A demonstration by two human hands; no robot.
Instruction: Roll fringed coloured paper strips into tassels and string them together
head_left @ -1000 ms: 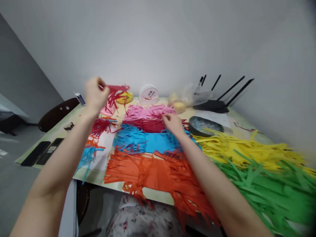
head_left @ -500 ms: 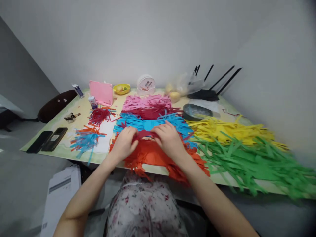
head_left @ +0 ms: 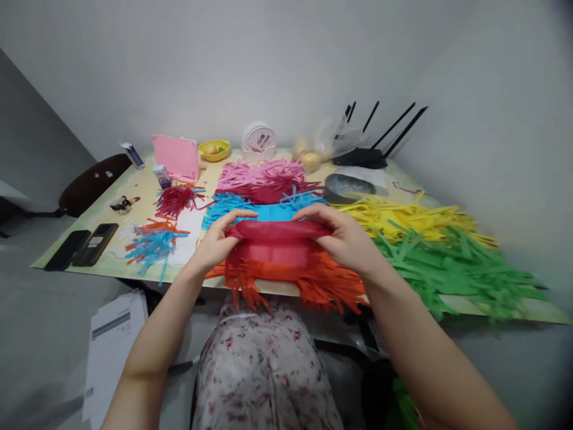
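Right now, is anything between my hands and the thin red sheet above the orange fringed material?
Nothing visible: your left hand and right hand grip the thin red sheet, which spans between them above the orange fringed material.

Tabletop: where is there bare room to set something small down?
Left side of the tabletop: between the small box, small dark object and red bundle; and between that object, the phone and blue-orange bundle. The middle is crowded: the left hand and right hand hold a red sheet above the orange fringe. Yellow fringe and green fringe crowd the right.
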